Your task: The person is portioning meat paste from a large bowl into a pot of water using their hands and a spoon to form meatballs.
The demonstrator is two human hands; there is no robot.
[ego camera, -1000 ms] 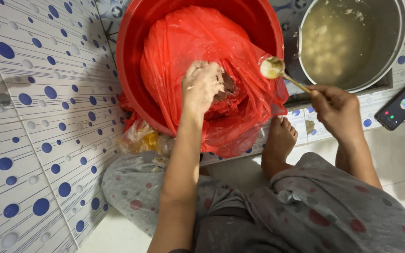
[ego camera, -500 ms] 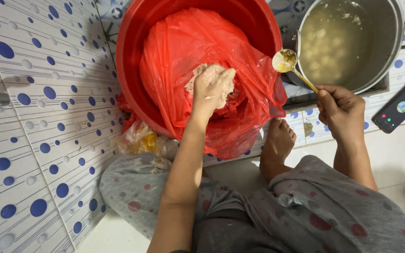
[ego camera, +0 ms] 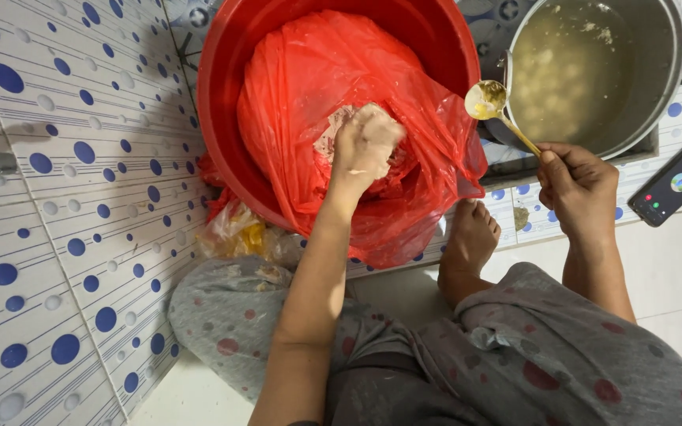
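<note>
A big red basin lined with a red plastic bag holds a pale, pasty food mixture. My left hand is down in the bag, smeared with paste and closed around a lump of the mixture. Off to the right, my right hand grips the handle of a metal spoon, whose bowl hovers between the basin and a large metal pot. The pot is filled with cloudy liquid and pale round pieces.
A dark phone with a lit screen lies on the floor at the right. A crumpled clear and yellow plastic bag sits under the basin. White tiles with blue dots cover the left. My bare foot rests below the basin.
My left hand has closed on a lump of the mixture and lifted slightly in the bag. The spoon has risen a little toward the pot's rim.
</note>
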